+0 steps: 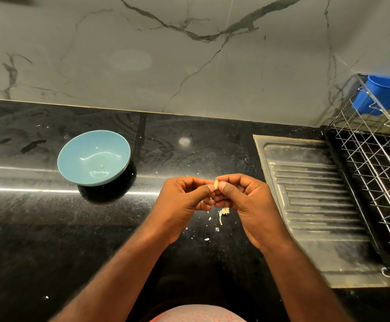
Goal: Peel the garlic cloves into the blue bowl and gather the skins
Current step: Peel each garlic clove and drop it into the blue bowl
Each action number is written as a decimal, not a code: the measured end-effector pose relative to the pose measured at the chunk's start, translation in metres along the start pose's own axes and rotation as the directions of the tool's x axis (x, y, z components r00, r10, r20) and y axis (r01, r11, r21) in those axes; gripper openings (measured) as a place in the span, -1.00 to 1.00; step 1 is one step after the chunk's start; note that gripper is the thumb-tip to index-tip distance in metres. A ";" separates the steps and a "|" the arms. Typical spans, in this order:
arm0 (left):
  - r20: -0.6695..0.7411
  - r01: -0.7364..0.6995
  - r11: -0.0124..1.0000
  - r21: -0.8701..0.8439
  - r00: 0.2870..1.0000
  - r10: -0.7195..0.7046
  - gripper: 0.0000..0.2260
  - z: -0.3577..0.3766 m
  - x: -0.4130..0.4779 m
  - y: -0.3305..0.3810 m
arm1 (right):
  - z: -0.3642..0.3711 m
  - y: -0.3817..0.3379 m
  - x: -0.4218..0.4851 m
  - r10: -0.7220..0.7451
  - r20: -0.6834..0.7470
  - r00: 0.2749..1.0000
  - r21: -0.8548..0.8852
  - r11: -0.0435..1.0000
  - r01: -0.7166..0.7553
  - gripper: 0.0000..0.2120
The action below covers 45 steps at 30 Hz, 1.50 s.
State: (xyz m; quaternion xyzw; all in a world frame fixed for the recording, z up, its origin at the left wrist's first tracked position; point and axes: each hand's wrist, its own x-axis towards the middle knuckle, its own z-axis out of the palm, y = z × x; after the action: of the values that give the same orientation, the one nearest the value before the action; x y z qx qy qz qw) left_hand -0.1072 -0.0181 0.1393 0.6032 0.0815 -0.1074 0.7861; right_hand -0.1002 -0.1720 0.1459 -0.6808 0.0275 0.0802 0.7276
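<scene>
We see the garlic clove (216,184), small and pale, pinched between the tips of both hands above the black countertop (49,228). The left hand (184,201) has its thumb and forefinger curled onto the clove from the left, and the right hand (243,201) meets it from the right in the same way. The two thumbs touch beside the clove, and the other fingers (203,206) are folded in under it. Only the clove's upper end shows above the thumbnails, so we cannot tell how much skin is on it.

Just below the fingers, near the heel of the right hand, a little clump of skins (224,211) lies on the countertop. A few smaller flakes are scattered toward the wrists.

Well to the left of the fingers and a little farther away stands the blue bowl (77,145), upright. In its bottom lies one tiny pale bit (101,165), too small for us to tell what it is.

To the right of the fingers, the ribbed steel drainboard (317,205) begins close to the right hand. Beyond it is a wire rack (375,163) with a blue plastic tub (387,94) hung at its far end. Past the fingertips the countertop ends at a grey veined marble wall (166,66).
</scene>
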 end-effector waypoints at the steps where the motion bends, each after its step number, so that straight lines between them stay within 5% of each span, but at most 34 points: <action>1: -0.004 -0.009 1.000 0.021 1.000 0.010 -0.91 -0.001 0.001 0.000 | 0.000 0.000 0.000 0.005 0.005 1.000 -0.010 1.000 -0.005 -0.90; 15: -0.060 -0.123 0.925 0.359 0.986 0.154 -0.89 0.006 0.002 -0.011 | 0.005 0.003 -0.002 -0.017 -0.082 0.996 -0.072 0.997 0.011 -0.89; 33: -0.074 -0.131 0.968 0.213 0.986 0.149 -0.96 0.001 0.001 -0.008 | 0.003 -0.003 -0.001 -0.079 -0.013 0.997 -0.311 0.948 0.071 -0.92; 45: -0.082 -0.122 0.974 0.193 0.987 0.140 -0.93 0.001 0.003 -0.002 | 0.007 -0.003 0.000 -0.003 0.001 1.000 -0.024 1.000 0.003 -0.89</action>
State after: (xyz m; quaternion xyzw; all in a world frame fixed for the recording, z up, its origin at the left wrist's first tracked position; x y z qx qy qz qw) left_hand -0.1052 -0.0195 0.1369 0.6830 0.0682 -0.0337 0.7264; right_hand -0.1005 -0.1648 0.1499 -0.6894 0.0254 0.0798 0.7195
